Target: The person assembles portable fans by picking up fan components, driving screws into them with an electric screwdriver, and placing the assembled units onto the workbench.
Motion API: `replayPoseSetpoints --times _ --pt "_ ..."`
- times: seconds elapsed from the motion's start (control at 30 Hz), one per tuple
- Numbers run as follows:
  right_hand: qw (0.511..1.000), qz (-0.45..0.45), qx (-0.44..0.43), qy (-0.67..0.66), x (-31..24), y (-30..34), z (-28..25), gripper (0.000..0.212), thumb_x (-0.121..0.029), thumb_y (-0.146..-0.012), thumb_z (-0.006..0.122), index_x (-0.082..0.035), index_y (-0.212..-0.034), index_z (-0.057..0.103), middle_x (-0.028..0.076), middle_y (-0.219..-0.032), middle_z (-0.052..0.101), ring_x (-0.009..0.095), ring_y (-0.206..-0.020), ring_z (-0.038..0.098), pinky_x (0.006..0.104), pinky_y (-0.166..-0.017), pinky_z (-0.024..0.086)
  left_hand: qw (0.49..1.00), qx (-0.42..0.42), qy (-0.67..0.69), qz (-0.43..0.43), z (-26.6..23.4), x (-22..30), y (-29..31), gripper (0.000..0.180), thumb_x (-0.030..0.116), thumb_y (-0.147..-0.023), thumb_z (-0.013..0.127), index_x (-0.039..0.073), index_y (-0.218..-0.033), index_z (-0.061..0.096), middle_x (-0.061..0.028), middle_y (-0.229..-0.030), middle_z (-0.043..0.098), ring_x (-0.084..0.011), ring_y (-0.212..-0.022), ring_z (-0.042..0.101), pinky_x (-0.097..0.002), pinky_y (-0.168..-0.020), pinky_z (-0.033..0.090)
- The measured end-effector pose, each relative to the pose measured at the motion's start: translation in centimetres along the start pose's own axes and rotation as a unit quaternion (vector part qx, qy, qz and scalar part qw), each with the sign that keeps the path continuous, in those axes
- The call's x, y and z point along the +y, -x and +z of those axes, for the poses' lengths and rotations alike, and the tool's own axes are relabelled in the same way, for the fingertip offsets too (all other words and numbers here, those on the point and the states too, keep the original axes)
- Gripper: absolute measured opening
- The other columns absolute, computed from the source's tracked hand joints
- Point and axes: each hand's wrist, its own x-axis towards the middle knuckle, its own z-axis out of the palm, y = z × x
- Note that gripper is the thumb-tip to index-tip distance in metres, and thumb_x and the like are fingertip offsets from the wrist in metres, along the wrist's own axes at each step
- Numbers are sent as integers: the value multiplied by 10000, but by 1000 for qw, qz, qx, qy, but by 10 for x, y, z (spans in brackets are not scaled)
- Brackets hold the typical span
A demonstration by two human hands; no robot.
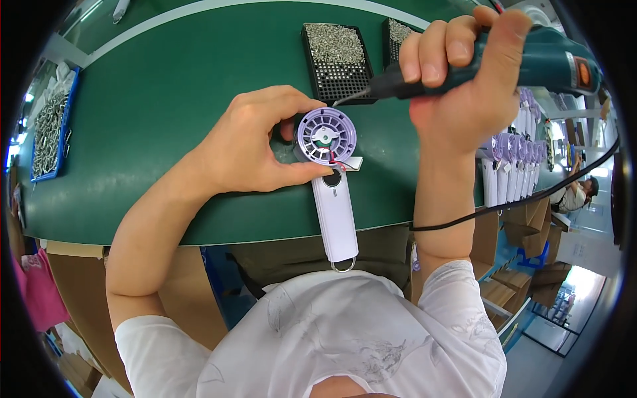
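White and purple plastic handheld fan (334,199) lies just right of my left hand (255,136), the nearer one; thumb and forefinger, spread apart, hold its round purple head (326,136). The long axis runs from this head toward me, the white handle (337,219) passing over the edge of the green table (398,192). My right hand (472,103), at upper right, is closed around a dark-green power tool (551,63); its thin metal bit (350,97) ends near the head's upper rim; contact I cannot tell. The head shows spokes and red wires (334,158).
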Motion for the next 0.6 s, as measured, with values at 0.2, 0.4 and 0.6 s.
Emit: replayPoseSetpoints --times 0.2,0.4,0.6 --pt "881 113 41 457 -8 21 34 442 -463 -1100 424 -90 -1128 659 -19 -673 516 138 -471 485 327 -451 443 1000 4 0 0 -2 2 1 581 196 -638 950 -15 -1119 700 -80 -885 671 -177 -673 587 -297 -611 509" --pt "898 158 29 410 -9 28 32 534 -560 -1079 363 -115 -1255 599 -19 -713 517 136 -487 482 330 -464 463 1000 -5 -13 -2 -3 3 3 571 184 -640 948 -9 -1117 702 -78 -883 674 -182 -678 590 -302 -610 510" --pt "889 175 28 422 4 34 41 517 -544 -1079 384 -106 -1264 587 -15 -705 517 137 -479 486 327 -459 463 1000 5 5 -6 -3 -4 6 550 191 -645 945 2 -1107 714 -77 -880 675 -188 -679 585 -309 -618 512"
